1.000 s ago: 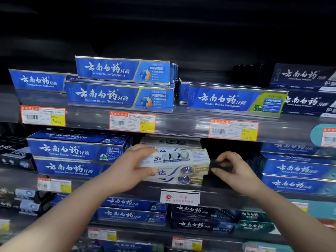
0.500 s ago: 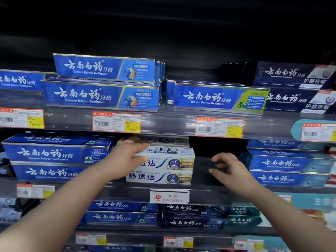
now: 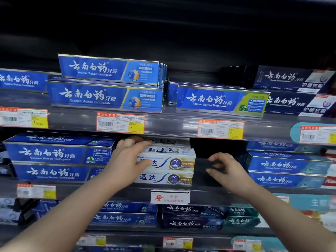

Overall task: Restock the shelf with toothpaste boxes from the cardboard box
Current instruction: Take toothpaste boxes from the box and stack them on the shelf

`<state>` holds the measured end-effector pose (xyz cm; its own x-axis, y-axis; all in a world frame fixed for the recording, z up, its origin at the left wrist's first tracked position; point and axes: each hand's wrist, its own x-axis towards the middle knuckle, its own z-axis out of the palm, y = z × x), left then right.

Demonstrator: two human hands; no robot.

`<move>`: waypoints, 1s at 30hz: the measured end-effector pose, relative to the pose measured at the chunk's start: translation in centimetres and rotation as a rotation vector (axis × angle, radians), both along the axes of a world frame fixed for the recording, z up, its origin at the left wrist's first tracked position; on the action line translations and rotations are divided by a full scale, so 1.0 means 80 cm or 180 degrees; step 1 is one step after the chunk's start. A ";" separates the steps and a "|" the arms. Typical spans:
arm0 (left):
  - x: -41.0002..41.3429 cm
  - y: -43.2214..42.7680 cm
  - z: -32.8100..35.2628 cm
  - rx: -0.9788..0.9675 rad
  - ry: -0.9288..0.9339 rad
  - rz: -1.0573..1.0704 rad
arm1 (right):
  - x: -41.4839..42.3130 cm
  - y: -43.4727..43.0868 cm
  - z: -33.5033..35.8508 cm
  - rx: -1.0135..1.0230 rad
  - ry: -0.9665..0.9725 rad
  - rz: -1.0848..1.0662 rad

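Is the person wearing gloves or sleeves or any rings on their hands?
No. The left hand and right hand are bare: no gloves, and no rings or watch that I can see. Both forearms are uncovered all the way to the picture's bottom edge, so no sleeves show. The nails look short and unpainted.

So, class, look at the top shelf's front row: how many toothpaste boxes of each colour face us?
Bright blue boxes: 4
Dark navy boxes: 2
Total: 6
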<state>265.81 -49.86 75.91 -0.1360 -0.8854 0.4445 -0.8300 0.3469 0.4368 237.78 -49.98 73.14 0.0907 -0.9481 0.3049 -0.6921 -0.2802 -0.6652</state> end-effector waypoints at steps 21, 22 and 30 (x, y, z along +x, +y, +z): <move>-0.108 0.072 -0.076 0.0766 0.0102 -0.1781 | -0.046 0.191 -0.038 0.0078 0.0386 -0.1348; -0.118 0.076 -0.082 0.0853 0.0062 -0.1824 | -0.054 0.201 -0.044 0.0139 0.0427 -0.1383; -0.246 0.106 -0.123 0.1431 -0.0101 -0.2125 | -0.163 0.286 -0.091 0.0751 0.0460 -0.1881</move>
<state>246.15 -41.36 66.07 -0.7062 -0.7061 0.0520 -0.5240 0.5707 0.6322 224.73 -27.11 65.89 -0.4419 -0.8908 0.1062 -0.7719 0.3173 -0.5509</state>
